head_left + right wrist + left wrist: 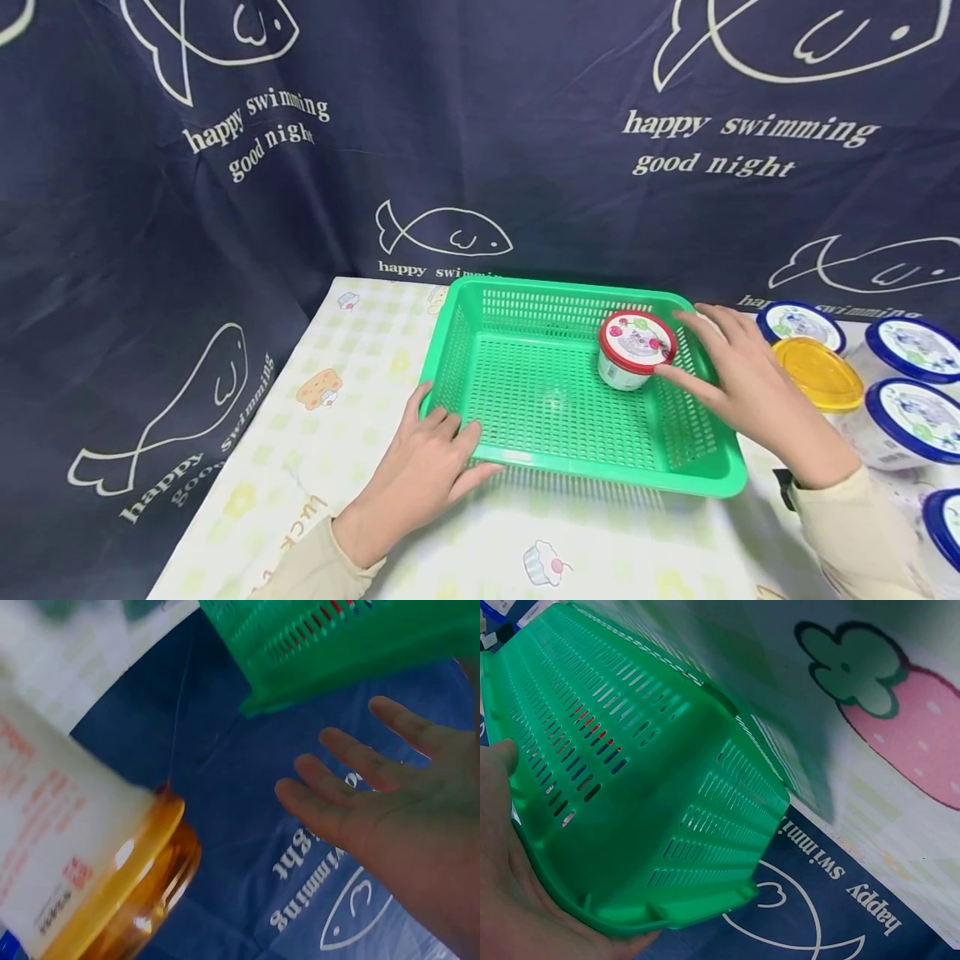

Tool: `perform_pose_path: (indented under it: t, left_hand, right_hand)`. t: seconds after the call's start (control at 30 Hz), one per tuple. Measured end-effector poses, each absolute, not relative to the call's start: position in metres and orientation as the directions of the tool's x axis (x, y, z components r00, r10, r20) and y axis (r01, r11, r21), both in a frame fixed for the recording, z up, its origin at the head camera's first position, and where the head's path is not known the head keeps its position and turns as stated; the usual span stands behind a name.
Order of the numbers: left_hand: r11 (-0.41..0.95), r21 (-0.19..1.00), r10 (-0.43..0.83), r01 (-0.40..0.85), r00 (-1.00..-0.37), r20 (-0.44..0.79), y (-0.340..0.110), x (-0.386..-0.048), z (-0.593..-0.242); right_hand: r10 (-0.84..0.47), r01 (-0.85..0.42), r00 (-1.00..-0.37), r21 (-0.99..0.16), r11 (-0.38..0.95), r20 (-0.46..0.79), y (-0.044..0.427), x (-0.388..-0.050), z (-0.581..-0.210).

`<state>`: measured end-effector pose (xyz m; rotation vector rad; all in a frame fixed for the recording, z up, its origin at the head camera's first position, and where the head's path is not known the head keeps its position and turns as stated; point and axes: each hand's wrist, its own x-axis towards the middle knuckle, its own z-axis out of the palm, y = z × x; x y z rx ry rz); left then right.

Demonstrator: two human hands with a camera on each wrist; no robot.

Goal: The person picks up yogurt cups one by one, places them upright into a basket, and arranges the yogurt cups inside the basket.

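A green plastic basket (615, 477) with slotted walls rests on the table. My left hand (420, 471) grips its rim at the near left corner, fingers over the edge; the left wrist view shows that hand (517, 885) along the rim. Inside, towards the right wall, a white tub with a red lid (636, 342) stands upright. Over the basket's right rim reaches my right hand (750, 375), fingers spread, thumb close to the lid's edge; whether it touches is unclear. In the right wrist view the same hand (390, 795) has extended fingers.
Right of the basket stand several white tubs with blue lids (918, 417) and a tub with a yellow lid (817, 373), close to my right forearm. A patterned cloth (360, 383) covers the table. Behind hangs a dark blue curtain (480, 125) printed with fish.
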<state>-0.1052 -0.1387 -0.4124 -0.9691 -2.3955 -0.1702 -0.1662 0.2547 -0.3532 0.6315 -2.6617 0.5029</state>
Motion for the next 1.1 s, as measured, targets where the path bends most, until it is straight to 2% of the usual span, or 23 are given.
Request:
perform_pose_path:
  t: [0.2, 0.4, 0.6, 0.87, 1.1]
  left_hand:
    - [0.732, -0.053, 0.607, 0.679, -0.615, 0.504, -0.138, -0.105, -0.414]
    - [0.729, -0.048, 0.611, 0.683, -0.617, 0.496, -0.139, -0.105, -0.416]
    - [0.731, -0.054, 0.607, 0.68, -0.612, 0.508, -0.139, -0.105, -0.415]
    - [0.737, -0.06, 0.606, 0.673, -0.62, 0.498, -0.14, -0.103, -0.412]
    - [0.726, -0.069, 0.617, 0.684, -0.605, 0.503, -0.14, -0.105, -0.414]
  right_hand:
    - [-0.311, -0.458, -0.839, -0.27, 0.847, 0.446, 0.274, -0.16, -0.347]
    - [-0.212, -0.377, -0.863, -0.306, 0.874, 0.458, 0.304, -0.155, -0.34]
    - [-0.117, -0.268, -0.911, -0.352, 0.897, 0.396, 0.33, -0.16, -0.34]
    - [-0.027, -0.121, -0.965, -0.349, 0.929, 0.261, 0.342, -0.164, -0.344]
    - [-0.017, -0.094, -0.975, -0.34, 0.936, 0.222, 0.35, -0.163, -0.35]
